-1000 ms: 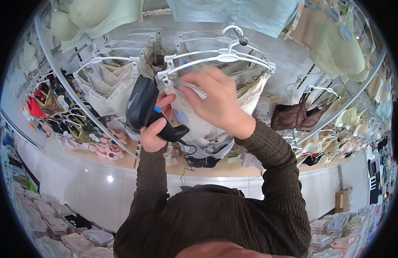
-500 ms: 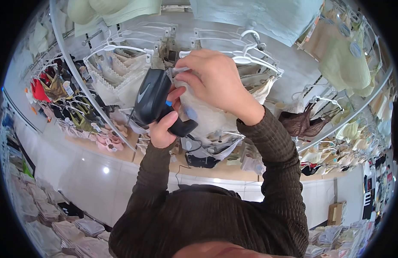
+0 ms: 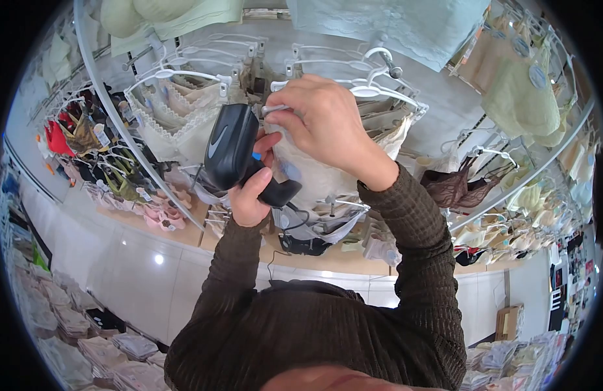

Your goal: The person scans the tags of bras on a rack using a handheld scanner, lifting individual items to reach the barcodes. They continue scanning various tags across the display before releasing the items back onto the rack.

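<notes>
Fingers [image 3: 259, 181] of the left hand [image 3: 248, 199] curl tight round the handle of a black scanner [image 3: 228, 144], held up just beside a cream garment [image 3: 308, 179]. To its right, the right hand [image 3: 321, 124] pinches a small white tag [image 3: 274, 109] at the garment's top, under a white hanger [image 3: 380, 92].

- Black plastic handheld barcode scanner [image 3: 231, 148], grey stripe on its head: upright, head tipped toward 11 o'clock, handle gripped in the left hand [image 3: 249, 195].
- Cream lace-edged garment [image 3: 308, 179]: hangs at the scanner's 3 o'clock, top edge pinched by the right hand [image 3: 327, 124].
</notes>
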Available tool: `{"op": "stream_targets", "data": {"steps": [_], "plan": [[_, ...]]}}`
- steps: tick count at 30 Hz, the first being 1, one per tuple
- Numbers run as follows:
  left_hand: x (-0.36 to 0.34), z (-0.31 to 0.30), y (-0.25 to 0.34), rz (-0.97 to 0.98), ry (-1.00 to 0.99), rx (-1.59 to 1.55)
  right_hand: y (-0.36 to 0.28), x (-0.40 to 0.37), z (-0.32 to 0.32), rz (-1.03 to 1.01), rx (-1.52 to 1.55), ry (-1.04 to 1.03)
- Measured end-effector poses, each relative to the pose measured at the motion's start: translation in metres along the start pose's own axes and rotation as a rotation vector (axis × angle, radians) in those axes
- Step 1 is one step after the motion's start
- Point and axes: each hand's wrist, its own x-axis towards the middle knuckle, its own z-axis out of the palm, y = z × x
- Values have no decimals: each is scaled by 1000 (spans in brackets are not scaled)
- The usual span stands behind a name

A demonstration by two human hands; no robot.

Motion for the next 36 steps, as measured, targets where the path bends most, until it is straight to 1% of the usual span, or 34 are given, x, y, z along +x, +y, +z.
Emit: {"op": "stream_targets", "data": {"steps": [5, 7, 8, 10, 13, 15, 17, 18, 20, 21, 22, 23, 24, 25, 26, 27, 29, 30, 31, 33, 36], "plan": [[1, -3, 1, -6, -22, 12, 0, -5, 0, -40, -54, 8], [2, -5, 1, -10, -22, 29, -6, -8, -2, -157, -59, 185], [2, -7, 0, -14, -41, 15, -9, -11, -6, -155, -65, 189], [2, -8, -1, -17, -63, -1, -15, -22, -17, -221, -117, 247], [1, -11, -1, -12, -67, 18, -10, -50, -33, -206, -203, 255], [0, -18, -3, -7, -96, 59, 7, -66, -46, -197, -267, 355], [1, -16, 1, -18, -106, 76, 22, -79, -64, -59, -333, 407], [1, -15, 2, -32, -113, 93, 31, -84, -72, -59, -339, 412], [0, -26, -2, -9, -126, 119, 50, -92, -84, 146, -473, 447], [0, -28, -4, 17, -130, 145, 59, -97, -89, 149, -482, 456], [-4, -25, -2, -16, -58, 160, 66, -101, -94, 178, -504, 427], [-7, -29, -5, -16, -72, 157, 71, -105, -99, 208, -526, 399], [-10, -38, -10, -22, -41, 197, 71, -107, -103, 210, -537, 409], [-11, -42, -13, -27, -9, 236, 70, -109, -106, 241, -541, 376], [-14, -45, -15, -52, 7, 239, 69, -110, -109, 274, -545, 343], [-16, -44, -15, -52, -6, 239, 70, -111, -111, 278, -552, 353], [-20, -44, -15, -131, 84, 253, 71, -113, -111, 270, -535, 279], [-20, -47, -19, -91, 55, 262, 70, -114, -110, 274, -540, 286], [-23, -49, -20, -91, 46, 262, 70, -115, -108, 271, -523, 285], [-30, -51, -19, -162, 195, 284, 68, -115, -109, 263, -508, 288], [-31, -61, -21, -139, 164, 283, 61, -115, -108, 283, -481, 286]]}}
